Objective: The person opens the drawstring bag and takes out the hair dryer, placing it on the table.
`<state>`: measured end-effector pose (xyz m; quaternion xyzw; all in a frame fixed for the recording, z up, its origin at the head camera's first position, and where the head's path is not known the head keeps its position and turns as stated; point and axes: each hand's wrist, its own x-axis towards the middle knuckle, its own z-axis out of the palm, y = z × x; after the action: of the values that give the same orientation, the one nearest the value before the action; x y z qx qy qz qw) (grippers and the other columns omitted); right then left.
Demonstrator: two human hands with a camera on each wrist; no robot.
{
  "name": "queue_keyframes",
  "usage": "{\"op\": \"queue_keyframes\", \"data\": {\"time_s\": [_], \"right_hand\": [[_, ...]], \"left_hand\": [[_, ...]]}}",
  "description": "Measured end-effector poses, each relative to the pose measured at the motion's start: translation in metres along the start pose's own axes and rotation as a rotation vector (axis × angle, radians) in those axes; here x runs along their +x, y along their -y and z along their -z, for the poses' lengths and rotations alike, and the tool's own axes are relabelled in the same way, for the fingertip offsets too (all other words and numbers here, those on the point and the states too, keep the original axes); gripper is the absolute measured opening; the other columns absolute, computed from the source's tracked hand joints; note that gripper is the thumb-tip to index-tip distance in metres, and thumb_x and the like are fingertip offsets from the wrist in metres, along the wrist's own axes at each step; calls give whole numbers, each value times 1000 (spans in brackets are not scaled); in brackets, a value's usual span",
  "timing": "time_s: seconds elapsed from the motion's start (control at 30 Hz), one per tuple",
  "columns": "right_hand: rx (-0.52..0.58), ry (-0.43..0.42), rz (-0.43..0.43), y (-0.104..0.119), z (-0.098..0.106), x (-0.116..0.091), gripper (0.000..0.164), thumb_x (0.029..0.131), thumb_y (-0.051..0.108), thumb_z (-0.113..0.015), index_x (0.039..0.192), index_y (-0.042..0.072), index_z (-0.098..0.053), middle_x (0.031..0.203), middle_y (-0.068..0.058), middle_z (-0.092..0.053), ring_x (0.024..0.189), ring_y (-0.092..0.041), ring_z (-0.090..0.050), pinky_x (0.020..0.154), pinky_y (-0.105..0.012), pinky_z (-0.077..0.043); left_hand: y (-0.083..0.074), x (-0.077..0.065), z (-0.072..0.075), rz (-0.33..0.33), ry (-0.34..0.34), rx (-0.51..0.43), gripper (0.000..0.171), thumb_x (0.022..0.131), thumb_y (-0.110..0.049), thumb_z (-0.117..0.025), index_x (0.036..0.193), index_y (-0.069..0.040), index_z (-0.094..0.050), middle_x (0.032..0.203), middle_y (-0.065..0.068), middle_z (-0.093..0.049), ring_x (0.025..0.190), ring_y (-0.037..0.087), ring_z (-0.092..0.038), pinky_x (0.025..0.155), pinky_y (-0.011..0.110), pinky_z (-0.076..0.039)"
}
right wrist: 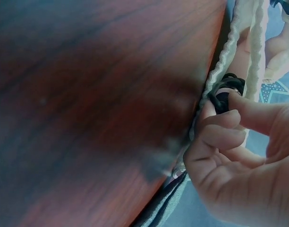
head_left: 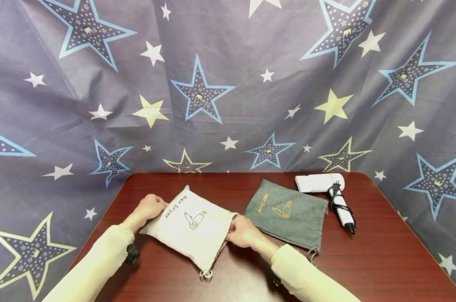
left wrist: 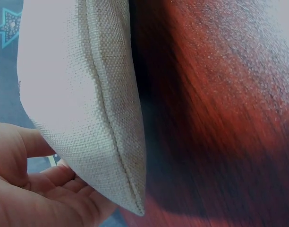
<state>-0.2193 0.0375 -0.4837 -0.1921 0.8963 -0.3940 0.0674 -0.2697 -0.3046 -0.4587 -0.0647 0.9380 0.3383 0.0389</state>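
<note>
A cream drawstring bag, printed "Hair Dryer" with a small dryer drawing, bulges over the table. My left hand grips its closed end at the left; in the left wrist view the thumb and curled fingers meet at the cloth near a seamed corner. At the open end on the right is my right hand. In the right wrist view its thumb and fingers pinch a black cord in the mouth of the bag, between two wavy cloth edges. What fills the bag is mostly hidden.
A grey drawstring bag with yellow "Hair Dryer" print lies flat to the right. Behind it lies a white hair dryer with black cord wrapped round its handle. The dark red table ends at a star-printed curtain.
</note>
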Motion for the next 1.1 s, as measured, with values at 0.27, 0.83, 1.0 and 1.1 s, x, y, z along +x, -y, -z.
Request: {"op": "queue_keyframes", "data": {"time_s": [0.27,0.83,1.0,1.1], "right_hand": [[-8,47,-6,9,9,-7,17,85,8,-82,72,8,-71,64,8,-61,63,-7,-55,64,-27,-49],[-8,58,0,15,14,-18,16,84,4,-81,73,7,-71,62,5,-63,62,-8,-56,65,-29,-49],[19,67,-24,14,16,-21,19,87,9,-81,73,8,-69,61,4,-62,60,-9,-57,65,-29,-49],[28,67,-37,14,17,-22,22,87,11,-82,73,9,-66,61,5,-61,60,-9,-57,64,-30,-48]], "left_hand": [[-1,-2,1,26,8,-8,22,98,-16,-66,80,-5,-71,96,14,-67,87,28,-59,67,33,-47],[-2,-3,3,43,18,-9,20,100,-14,-60,87,-3,-73,110,17,-69,92,29,-58,69,34,-46],[-2,-3,4,41,16,-2,20,100,-14,-61,92,-1,-74,110,18,-69,97,31,-59,73,35,-47],[-1,-2,4,49,18,0,20,100,-14,-60,93,-1,-72,110,19,-68,98,32,-59,74,36,-48]]}}
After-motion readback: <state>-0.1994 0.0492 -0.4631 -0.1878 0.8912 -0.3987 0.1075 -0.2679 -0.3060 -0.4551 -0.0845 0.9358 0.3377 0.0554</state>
